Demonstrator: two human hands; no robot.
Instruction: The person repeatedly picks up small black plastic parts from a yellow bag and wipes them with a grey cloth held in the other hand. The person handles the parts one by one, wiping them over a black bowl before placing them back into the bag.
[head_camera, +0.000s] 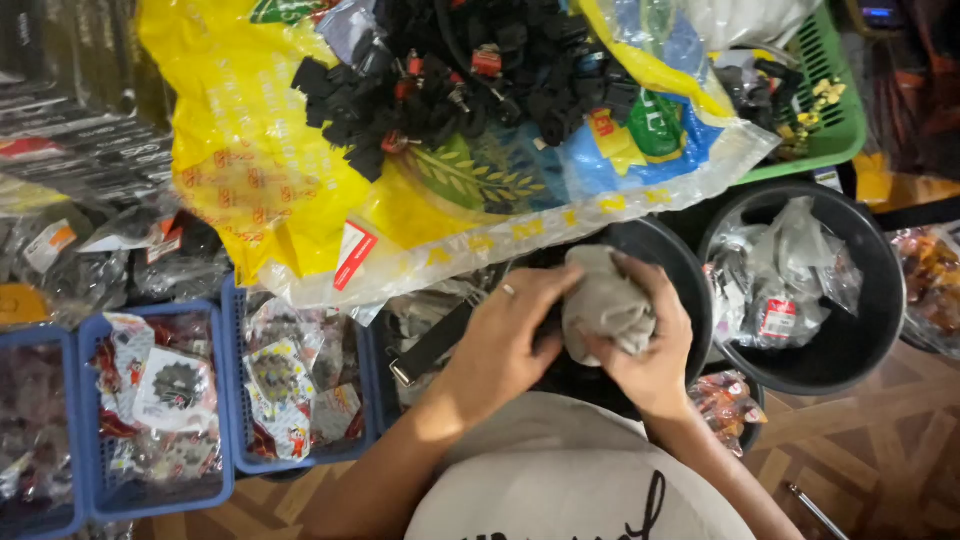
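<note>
My right hand (655, 345) grips a crumpled grey cloth (604, 300) from below and the right. Fingers of my left hand (505, 335), which wears a ring, press against the cloth's left side. Both hands hover over a black round tub (672, 262) near my chest. What the cloth wraps, if anything, is hidden.
A yellow and blue plastic sack (250, 150) lies spread ahead, with a pile of small black parts (450, 70) on it. A second black tub (870, 330) at right holds bagged items. Blue baskets (225, 470) of packets sit left, a green basket (835, 120) far right.
</note>
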